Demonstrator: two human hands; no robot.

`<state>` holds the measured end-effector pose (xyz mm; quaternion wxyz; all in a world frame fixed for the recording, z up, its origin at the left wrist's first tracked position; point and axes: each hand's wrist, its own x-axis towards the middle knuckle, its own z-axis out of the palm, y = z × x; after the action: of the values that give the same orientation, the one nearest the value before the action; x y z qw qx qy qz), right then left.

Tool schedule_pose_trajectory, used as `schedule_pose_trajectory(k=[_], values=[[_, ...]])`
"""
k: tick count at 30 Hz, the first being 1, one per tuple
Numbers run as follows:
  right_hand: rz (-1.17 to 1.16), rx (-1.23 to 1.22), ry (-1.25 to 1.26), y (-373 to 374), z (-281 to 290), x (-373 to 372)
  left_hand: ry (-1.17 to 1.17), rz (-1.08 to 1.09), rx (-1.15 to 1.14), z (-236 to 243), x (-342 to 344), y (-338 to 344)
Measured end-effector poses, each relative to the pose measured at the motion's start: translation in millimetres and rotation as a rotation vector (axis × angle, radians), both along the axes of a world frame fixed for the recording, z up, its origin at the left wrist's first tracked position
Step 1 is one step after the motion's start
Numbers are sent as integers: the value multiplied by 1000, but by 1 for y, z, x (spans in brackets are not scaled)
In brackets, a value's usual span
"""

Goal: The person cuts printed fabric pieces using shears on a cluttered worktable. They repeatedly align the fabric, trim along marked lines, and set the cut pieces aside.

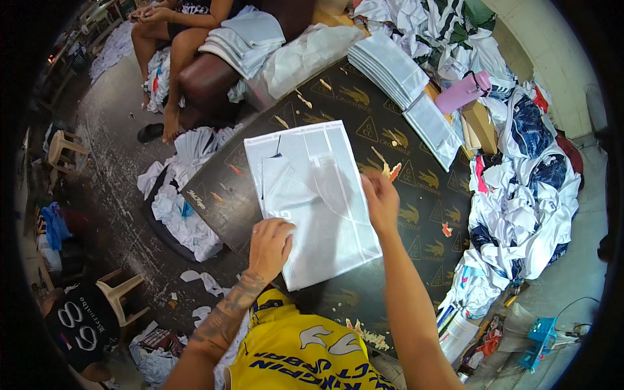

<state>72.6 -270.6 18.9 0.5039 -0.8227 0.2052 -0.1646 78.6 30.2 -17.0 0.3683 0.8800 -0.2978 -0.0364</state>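
The left hand [270,248] rests on the near left side of a white pack [338,227], its fingers bent. The right hand [382,203] touches the right side; I can't tell if either grips. The pack lies on the dark counter [234,192]. Far right are a stack [390,71] and a pink bottle [458,96].

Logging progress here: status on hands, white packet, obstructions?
Left hand on left edge of white packet, right hand at right edge. Packet over dark table, contact unclear. Packet stack beyond, not blocking.
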Motion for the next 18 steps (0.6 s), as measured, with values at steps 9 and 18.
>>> schedule_pose_trajectory(k=[9,18], values=[[-611,677,552,-16,-37,-203,-53,-95,214,12,13,20],[-270,632,255,22,9,-186,-58,36,-147,40,-107,59]])
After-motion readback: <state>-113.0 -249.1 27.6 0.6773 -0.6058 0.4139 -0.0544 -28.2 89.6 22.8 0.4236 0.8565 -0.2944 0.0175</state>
